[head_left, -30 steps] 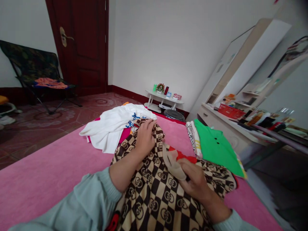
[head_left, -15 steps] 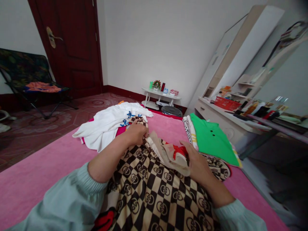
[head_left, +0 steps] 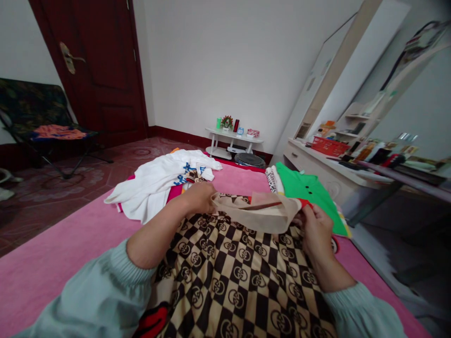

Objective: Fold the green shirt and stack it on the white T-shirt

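A brown-and-beige checkered garment [head_left: 239, 277] with dark emblems lies spread over the pink bed [head_left: 84, 239] in front of me. Its beige collar [head_left: 260, 218] is stretched between my hands. My left hand [head_left: 200, 198] pinches the collar's left end. At the right end, by a bit of red cloth, my right hand [head_left: 317, 225] grips the garment with fingers closed. The fingertips of my left hand are partly hidden.
A white shirt [head_left: 151, 180] with blue marks lies loosely at the far left of the bed. Green folded clothing [head_left: 306, 192] tops a pile at the right. Beyond are a low white stand [head_left: 232, 134], a folding chair [head_left: 45, 122] and a dresser with a red basket [head_left: 329, 146].
My right hand has moved right and slightly up, and now grips the garment's edge. The collar has been drawn out wider. My left hand stays almost where it was.
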### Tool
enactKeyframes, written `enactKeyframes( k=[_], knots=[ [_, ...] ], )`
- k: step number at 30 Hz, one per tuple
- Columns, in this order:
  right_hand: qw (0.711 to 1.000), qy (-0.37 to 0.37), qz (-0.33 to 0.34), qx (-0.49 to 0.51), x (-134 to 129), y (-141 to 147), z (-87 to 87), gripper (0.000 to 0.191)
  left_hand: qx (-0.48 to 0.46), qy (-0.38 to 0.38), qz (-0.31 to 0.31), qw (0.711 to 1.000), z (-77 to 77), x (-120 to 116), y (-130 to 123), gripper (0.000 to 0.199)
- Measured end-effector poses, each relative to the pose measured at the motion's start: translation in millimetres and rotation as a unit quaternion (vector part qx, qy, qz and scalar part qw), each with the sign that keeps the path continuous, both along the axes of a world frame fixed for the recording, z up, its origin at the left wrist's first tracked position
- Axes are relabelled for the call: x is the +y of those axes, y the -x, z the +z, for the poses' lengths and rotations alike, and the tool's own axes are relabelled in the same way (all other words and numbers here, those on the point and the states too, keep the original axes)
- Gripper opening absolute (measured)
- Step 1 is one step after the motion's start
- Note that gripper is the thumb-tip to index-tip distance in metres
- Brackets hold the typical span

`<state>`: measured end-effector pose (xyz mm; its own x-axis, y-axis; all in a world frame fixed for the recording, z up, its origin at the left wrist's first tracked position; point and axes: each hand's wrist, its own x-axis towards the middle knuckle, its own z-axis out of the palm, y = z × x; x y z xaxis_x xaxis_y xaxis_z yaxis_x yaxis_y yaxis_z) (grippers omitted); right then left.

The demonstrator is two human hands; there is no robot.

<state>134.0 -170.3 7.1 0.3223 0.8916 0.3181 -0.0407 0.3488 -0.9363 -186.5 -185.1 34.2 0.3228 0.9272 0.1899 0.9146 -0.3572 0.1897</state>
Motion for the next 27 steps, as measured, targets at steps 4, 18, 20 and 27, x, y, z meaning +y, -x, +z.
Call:
enactKeyframes(
  k=[4, 18, 20, 27],
  knots=[
    [0.999, -0.038, -0.019, 0.025, 3, -2, 1.9, 0.016, -0.158, -0.191, 0.1, 0.964, 13.3, -4, -6, 0.011],
    [0.837, 0.164, 0.39, -0.348, -14, -17, 26.2, 0.017, -0.242, 0.159, -0.112, 0.95, 28.1, -37, -7, 0.046],
    [0.866, 0.182, 0.348, -0.31, -14, -18, 33.6, 0.021, -0.164, 0.177, -0.122, 0.963, 25.6, -50, -3, 0.06],
    [0.868, 0.174, 0.352, -0.304, -50, -39, 43.4, 0.025, -0.042, 0.153, -0.008, 0.987, 5.5, -119, 39, 0.023]
  ],
)
